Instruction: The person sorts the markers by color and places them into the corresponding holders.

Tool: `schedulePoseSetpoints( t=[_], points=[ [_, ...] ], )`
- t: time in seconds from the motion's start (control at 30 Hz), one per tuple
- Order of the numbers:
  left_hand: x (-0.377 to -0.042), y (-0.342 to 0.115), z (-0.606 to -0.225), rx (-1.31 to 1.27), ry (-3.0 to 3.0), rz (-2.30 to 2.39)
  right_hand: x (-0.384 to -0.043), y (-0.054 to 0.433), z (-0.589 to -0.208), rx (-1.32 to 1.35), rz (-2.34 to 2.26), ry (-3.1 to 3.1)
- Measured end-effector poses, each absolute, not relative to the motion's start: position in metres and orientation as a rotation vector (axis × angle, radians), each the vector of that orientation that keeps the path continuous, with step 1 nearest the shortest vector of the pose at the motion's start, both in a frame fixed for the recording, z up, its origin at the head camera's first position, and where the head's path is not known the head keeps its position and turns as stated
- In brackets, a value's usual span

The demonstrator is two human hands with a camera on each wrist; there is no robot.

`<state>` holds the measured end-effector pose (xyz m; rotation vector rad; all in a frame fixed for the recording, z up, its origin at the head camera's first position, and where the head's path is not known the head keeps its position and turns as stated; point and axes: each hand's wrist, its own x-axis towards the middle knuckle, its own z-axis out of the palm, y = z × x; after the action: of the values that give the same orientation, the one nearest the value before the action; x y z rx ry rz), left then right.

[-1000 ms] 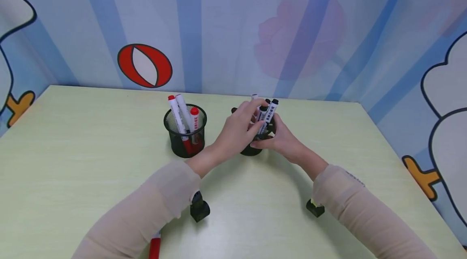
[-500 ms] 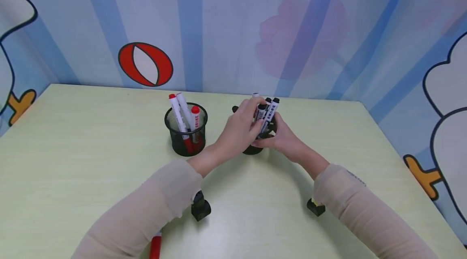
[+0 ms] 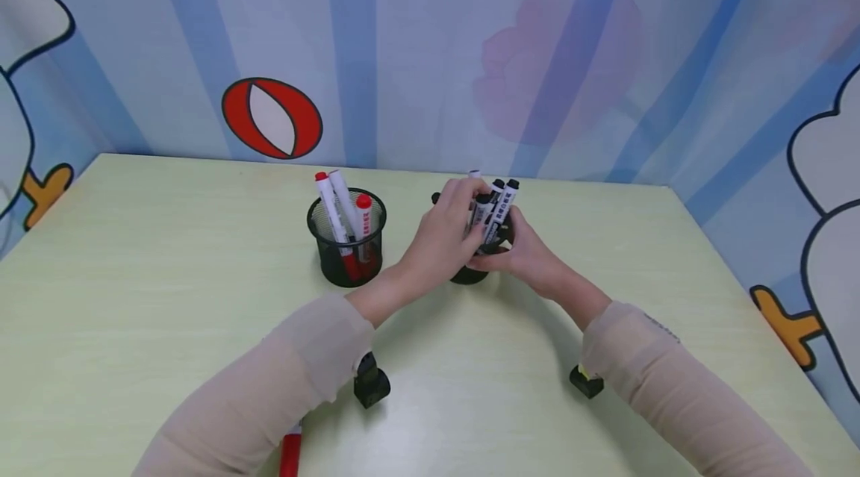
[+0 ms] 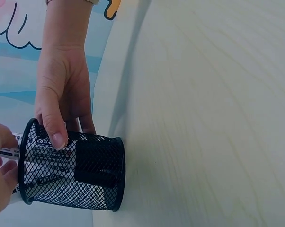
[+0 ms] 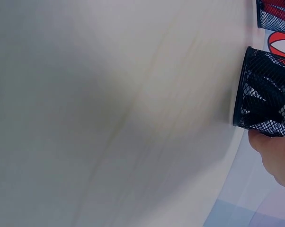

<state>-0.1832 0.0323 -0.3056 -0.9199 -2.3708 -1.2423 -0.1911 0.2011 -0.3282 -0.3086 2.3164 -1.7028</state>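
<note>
A black mesh pen cup stands on the table with several black-capped whiteboard markers leaning in it. My right hand grips its side, the thumb lying across the mesh in the left wrist view. Over the rim, my left hand has its fingers and thumb curled round a marker among those in the cup. The cup's left side is hidden behind that hand in the head view. The right wrist view catches the lower part of the cup and dark marker ends through the mesh.
To the left stands a second mesh pen cup with red-capped markers and a white one. A red marker lies near the front, partly under the left sleeve. A printed cloth backs the table.
Both hands keep nearly the same pose at the pen cup. The whole head view has shifted slightly, placing everything a little further right.
</note>
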Motion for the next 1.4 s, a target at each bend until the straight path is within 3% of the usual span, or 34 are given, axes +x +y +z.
schedulePoseSetpoints(
  t=[0.97, 1.4],
  points=[
    [-0.17, 0.023, -0.289, -1.099, -2.179, -1.163, -0.193, 0.205, -0.331, -0.369, -1.691, 2.34],
    [-0.153, -0.014, -0.261, -1.197, -1.983, -1.099, -0.183, 0.215, -0.315, -0.292, -1.727, 2.334]
  ],
)
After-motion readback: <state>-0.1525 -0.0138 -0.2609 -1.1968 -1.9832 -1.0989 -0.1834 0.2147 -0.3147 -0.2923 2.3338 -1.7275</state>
